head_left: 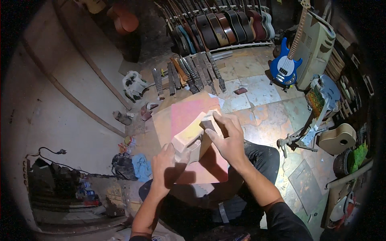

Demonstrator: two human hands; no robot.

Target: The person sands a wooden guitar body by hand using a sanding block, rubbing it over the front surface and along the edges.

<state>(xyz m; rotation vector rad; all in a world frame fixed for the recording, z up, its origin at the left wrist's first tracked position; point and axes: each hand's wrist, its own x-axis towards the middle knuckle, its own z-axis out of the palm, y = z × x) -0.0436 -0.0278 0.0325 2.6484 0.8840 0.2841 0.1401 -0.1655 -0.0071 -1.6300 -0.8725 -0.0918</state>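
My left hand [168, 165] grips the near end of a pale, blocky wooden piece [189, 134], with a yellowish upper face, held tilted above my lap. Closed around a small pale block [209, 121] with a dark grey end is my right hand [229, 140]. That block is at the far right end of the wooden piece; whether the two touch I cannot tell. Whether the small block is wrapped in sandpaper does not show clearly. Beneath both hands lies a pink and tan sheet [183, 112], partly hidden by my hands and their shadows.
Several guitar necks [193, 72] lie on the floor ahead, before a rack of guitars [229, 28]. At the right stand a blue bass guitar [286, 64] and a pale guitar body [337, 138]. A blue cloth [141, 166] and a white plastic bag [134, 85] are on the left.
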